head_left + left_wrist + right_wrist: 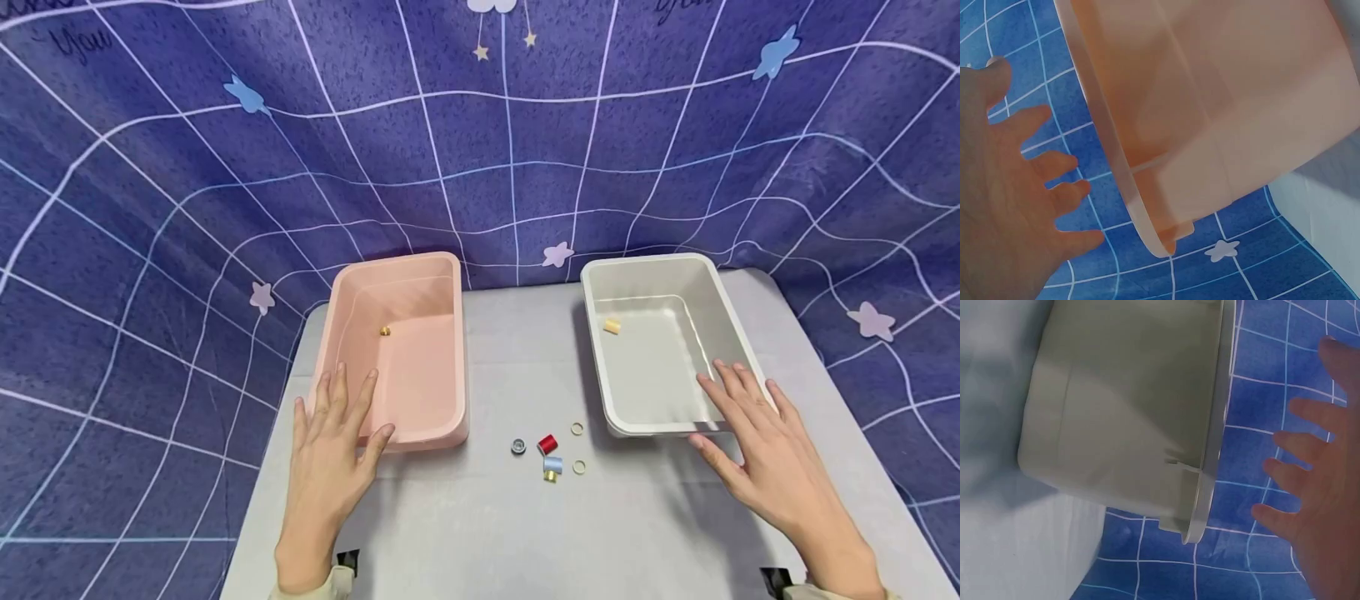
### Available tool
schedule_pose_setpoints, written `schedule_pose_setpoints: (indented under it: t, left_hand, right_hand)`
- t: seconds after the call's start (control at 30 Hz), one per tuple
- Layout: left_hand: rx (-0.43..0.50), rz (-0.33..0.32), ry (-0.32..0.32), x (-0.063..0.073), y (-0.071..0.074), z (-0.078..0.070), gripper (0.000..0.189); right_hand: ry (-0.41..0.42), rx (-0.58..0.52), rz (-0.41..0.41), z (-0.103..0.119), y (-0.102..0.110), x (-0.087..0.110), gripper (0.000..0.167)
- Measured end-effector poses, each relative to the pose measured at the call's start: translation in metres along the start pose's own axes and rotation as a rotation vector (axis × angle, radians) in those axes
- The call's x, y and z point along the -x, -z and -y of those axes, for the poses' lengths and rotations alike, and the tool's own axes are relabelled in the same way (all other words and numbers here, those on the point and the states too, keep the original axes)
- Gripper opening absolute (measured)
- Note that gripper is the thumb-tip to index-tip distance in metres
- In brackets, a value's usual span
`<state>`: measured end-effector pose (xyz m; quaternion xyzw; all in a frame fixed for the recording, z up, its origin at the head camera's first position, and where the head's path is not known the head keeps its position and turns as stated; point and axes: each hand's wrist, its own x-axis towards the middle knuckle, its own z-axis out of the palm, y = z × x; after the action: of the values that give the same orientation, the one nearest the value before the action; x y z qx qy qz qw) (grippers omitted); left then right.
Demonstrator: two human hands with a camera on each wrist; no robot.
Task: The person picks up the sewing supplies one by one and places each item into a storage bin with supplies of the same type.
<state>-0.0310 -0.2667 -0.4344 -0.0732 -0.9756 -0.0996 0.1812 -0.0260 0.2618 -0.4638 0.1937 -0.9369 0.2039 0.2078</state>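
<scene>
My left hand (333,450) is spread with straight fingers at the near left corner of a pink bin (459,367); in the left wrist view, a gap shows between the fingertips and the bin's rim. Likewise my right hand (772,458) spreads its fingers over the near right corner of a light grey bin (647,428), apart from its rim in the right wrist view. Neither hand holds anything. A small gold-coloured piece (385,331) lies inside the pink bin. Inside the grey bin is a small pale yellow cylinder (612,326).
Between the bins, nearer the front, lie a red cylinder (547,444), a light blue cylinder (552,465), a gold-coloured piece (551,477), a dark grey round piece (518,447), a ring (577,428) and a second ring (579,467). A blue gridded curtain (480,142) hangs behind the table (517,350).
</scene>
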Motion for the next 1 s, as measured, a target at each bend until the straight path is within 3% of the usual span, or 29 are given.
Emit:
schedule_pose_setpoints:
  t: [0.8,1.0]
  left_hand:
    - [0.007,-0.02,-0.028,-0.004,-0.003,-0.003,0.068]
    - [0.038,-0.011,-0.005,-0.005,-0.003,-0.003,0.071]
  right_hand:
    - [0.022,-0.007,-0.017,0.014,-0.003,-0.006,0.075]
    - [0.043,-0.011,-0.039,0.018,-0.004,-0.007,0.076]
